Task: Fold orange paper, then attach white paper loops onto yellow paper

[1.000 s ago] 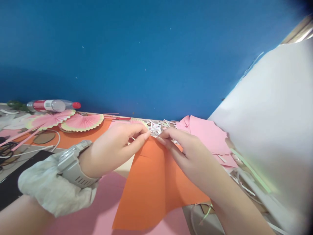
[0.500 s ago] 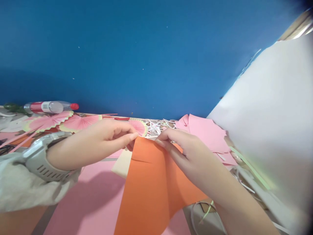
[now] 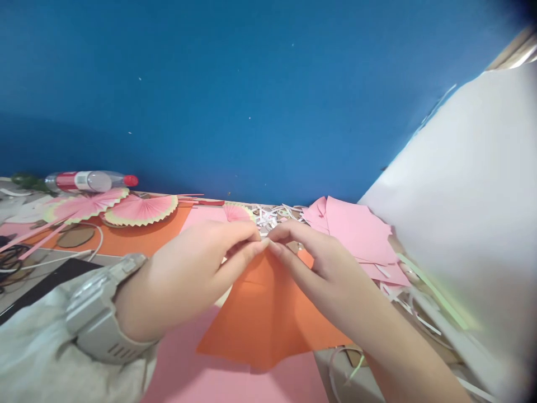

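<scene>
Where table (image 3: 369, 386) ends, blue wall (image 3: 251, 101) rises.

No text, number or sign is legible. The red-and-white label (image 3: 75, 181) on the bottle (image 3: 103, 181), far left, is too small to read.

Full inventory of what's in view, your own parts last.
held paper: one, orange, between both hands
paper below: count unclear, pink, beneath it
fans: three visible, pink and yellow, far edge
bottle: one, clear, red cap, far left
orange sheet: one, orange, left
black object: one, black, left
cords: unclear, black, left
strips: many, mostly white, far middle
cut paper: several, pink, right
wall: one, blue, behind
panel: one, white, right
watch: one, grey, left wrist
hands: two, bare, centre
</scene>
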The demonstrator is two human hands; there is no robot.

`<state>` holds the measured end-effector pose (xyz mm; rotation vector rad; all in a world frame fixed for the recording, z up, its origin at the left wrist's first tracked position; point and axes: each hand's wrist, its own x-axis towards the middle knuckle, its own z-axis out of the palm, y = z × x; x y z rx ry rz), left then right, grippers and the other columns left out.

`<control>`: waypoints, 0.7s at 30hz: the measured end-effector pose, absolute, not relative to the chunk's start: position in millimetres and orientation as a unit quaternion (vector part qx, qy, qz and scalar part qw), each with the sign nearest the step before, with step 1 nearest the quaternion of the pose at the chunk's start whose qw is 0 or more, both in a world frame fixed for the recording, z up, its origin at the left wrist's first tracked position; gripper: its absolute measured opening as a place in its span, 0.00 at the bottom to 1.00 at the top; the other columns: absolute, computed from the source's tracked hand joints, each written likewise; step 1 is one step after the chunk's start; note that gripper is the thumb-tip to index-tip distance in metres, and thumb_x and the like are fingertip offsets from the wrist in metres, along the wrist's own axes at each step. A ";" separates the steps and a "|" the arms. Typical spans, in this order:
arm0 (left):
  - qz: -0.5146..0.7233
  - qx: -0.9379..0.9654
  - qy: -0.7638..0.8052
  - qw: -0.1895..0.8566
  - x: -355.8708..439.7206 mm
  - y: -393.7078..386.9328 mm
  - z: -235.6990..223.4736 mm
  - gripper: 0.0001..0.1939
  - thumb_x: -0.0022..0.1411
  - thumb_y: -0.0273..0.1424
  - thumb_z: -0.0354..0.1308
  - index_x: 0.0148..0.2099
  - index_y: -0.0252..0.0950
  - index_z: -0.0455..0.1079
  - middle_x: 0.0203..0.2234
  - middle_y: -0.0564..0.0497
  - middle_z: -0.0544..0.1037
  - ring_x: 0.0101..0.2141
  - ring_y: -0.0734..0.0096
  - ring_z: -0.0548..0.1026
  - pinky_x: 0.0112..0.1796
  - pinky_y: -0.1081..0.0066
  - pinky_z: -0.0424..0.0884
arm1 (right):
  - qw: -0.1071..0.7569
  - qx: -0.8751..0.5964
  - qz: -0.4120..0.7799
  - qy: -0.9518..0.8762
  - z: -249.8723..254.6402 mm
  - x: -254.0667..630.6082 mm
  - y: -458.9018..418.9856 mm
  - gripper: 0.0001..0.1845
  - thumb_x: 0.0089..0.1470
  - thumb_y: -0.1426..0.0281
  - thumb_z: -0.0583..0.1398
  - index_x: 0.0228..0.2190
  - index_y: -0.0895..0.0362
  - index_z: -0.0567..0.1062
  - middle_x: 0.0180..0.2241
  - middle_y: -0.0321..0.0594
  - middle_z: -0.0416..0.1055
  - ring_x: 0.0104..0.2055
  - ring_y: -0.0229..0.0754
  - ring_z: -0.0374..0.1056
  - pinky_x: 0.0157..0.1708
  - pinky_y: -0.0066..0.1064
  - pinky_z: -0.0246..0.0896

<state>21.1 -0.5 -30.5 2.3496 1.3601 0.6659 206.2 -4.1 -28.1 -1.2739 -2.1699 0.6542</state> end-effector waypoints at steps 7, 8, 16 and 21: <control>0.221 0.823 0.521 0.039 23.3 -10.6 -28.9 0.15 0.67 0.32 0.40 0.28 0.38 0.57 0.18 0.58 0.64 0.18 0.76 0.62 0.21 0.73 0.53 | 0.270 -0.506 0.295 -0.764 -27.6 202.7 -5.8 0.12 0.61 0.60 0.49 0.29 0.49 0.66 0.25 0.26 0.62 0.24 0.31 0.56 0.22 0.25 0.49; 0.223 0.822 0.524 0.023 22.7 -10.6 -28.5 0.14 0.67 0.31 0.40 0.28 0.38 0.58 0.18 0.58 0.64 0.18 0.75 0.63 0.21 0.73 0.53 | 0.270 -0.507 0.299 -0.762 -27.4 202.6 -5.7 0.11 0.61 0.60 0.50 0.29 0.49 0.66 0.25 0.26 0.62 0.24 0.31 0.55 0.22 0.25 0.49; 0.261 0.821 0.506 -0.052 18.1 -6.1 -25.5 0.13 0.66 0.30 0.43 0.27 0.38 0.58 0.17 0.59 0.64 0.17 0.76 0.63 0.20 0.74 0.53 | 0.272 -0.491 0.310 -0.767 -30.3 207.8 -1.5 0.10 0.60 0.62 0.51 0.30 0.50 0.67 0.28 0.26 0.66 0.29 0.32 0.60 0.28 0.26 0.53; 0.273 0.804 0.526 -0.058 10.2 -5.1 -21.3 0.11 0.67 0.34 0.43 0.35 0.40 0.64 0.19 0.60 0.69 0.19 0.76 0.66 0.21 0.74 0.55 | 0.280 -0.476 0.334 -0.764 -31.8 212.1 2.3 0.09 0.60 0.64 0.52 0.29 0.50 0.68 0.32 0.27 0.68 0.34 0.33 0.62 0.33 0.26 0.55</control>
